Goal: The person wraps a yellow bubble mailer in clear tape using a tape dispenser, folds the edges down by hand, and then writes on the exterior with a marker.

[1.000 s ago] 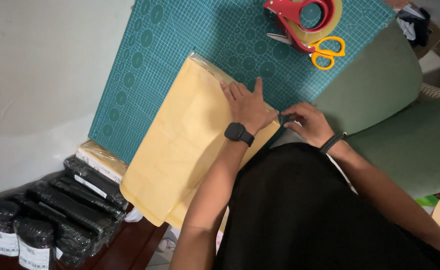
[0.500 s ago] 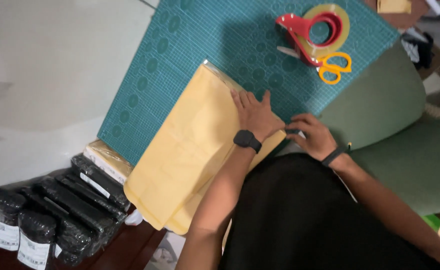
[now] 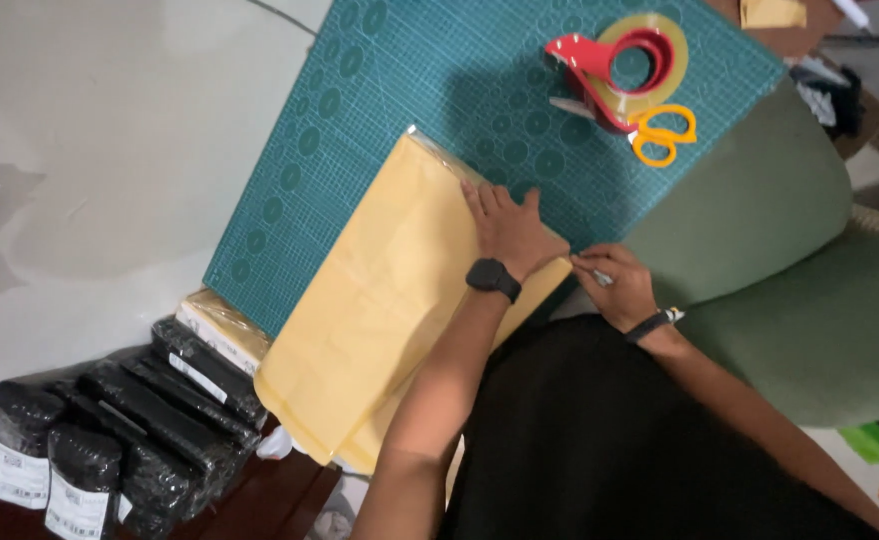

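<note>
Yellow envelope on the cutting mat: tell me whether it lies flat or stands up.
Flat. The yellow envelope lies spread on the green cutting mat, the left hand pressing down on it, its lower end overhanging the mat's edge.

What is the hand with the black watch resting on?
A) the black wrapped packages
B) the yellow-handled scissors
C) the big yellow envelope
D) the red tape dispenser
C: the left hand lies flat, palm down, on the big yellow envelope spread over the green cutting mat, while the tape dispenser and scissors sit untouched farther up the mat.
</note>
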